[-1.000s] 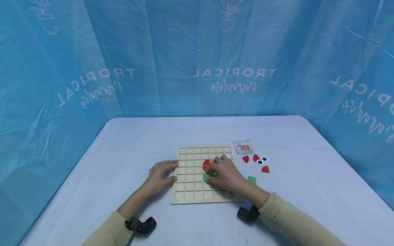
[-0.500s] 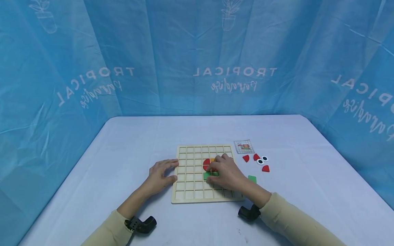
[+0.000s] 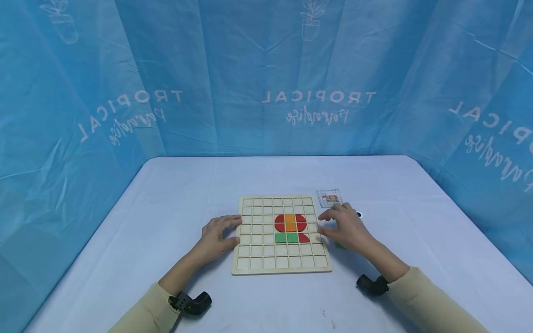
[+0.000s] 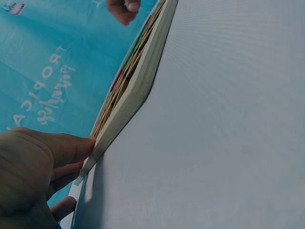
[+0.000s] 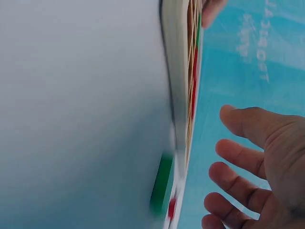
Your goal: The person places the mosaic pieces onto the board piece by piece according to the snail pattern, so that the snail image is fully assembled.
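A wooden grid board [image 3: 283, 271] lies on the white table. Two orange squares [image 3: 290, 222] on it have red quarter-circle tiles [image 3: 279, 223] on both sides. Below them run two green squares [image 3: 286, 238] and another red quarter-circle tile [image 3: 304, 238]. My left hand [image 3: 216, 236] touches the board's left edge with extended fingers and thumb; the left wrist view shows the thumb [image 4: 71, 147] right at the rim. Just off the board's right edge hovers my right hand [image 3: 345, 226], fingers spread apart, holding nothing. It hides most of the loose pieces beneath it.
A small printed pattern card [image 3: 329, 198] lies beyond the board's right top corner. An eye disc [image 3: 360, 214] peeks out behind my right hand. A loose green tile [image 5: 163, 183] sits beside the board in the right wrist view. Blue curtains [image 3: 266, 69] surround the table.
My right hand has left the tiles on the board and moved right, over the loose pieces. The tiles it covered now show. My left hand stays at the board's edge.
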`<state>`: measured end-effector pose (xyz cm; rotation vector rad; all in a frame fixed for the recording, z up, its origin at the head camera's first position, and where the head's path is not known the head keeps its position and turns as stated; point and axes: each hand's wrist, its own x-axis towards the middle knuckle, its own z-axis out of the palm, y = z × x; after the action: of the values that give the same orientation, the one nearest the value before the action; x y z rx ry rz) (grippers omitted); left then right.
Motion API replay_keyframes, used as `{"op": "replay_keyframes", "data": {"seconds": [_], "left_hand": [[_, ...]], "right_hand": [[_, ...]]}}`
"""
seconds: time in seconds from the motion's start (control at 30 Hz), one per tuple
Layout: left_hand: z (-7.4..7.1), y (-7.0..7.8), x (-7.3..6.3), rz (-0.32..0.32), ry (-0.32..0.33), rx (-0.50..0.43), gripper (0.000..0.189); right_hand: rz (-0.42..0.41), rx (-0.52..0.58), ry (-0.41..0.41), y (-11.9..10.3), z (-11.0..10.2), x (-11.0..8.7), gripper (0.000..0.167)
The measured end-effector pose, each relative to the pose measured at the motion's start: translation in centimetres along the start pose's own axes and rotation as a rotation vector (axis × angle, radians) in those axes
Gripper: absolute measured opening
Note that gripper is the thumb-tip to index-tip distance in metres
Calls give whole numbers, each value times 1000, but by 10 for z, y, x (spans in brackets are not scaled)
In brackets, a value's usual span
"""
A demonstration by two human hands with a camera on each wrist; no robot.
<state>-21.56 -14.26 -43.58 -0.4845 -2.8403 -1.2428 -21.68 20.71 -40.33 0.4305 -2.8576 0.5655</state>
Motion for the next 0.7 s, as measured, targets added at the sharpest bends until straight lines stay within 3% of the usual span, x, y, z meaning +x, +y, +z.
{"op": "replay_keyframes", "data": {"seconds": [0.4,0.7], "left_hand": [[-1,1,1,4,-14,5,47],[-2,2,0,2,-19,2,47]], "right_hand": [[233,-77,7,60,-29,-32,38],[222,-89,3,81,-30,-44,35]]}}
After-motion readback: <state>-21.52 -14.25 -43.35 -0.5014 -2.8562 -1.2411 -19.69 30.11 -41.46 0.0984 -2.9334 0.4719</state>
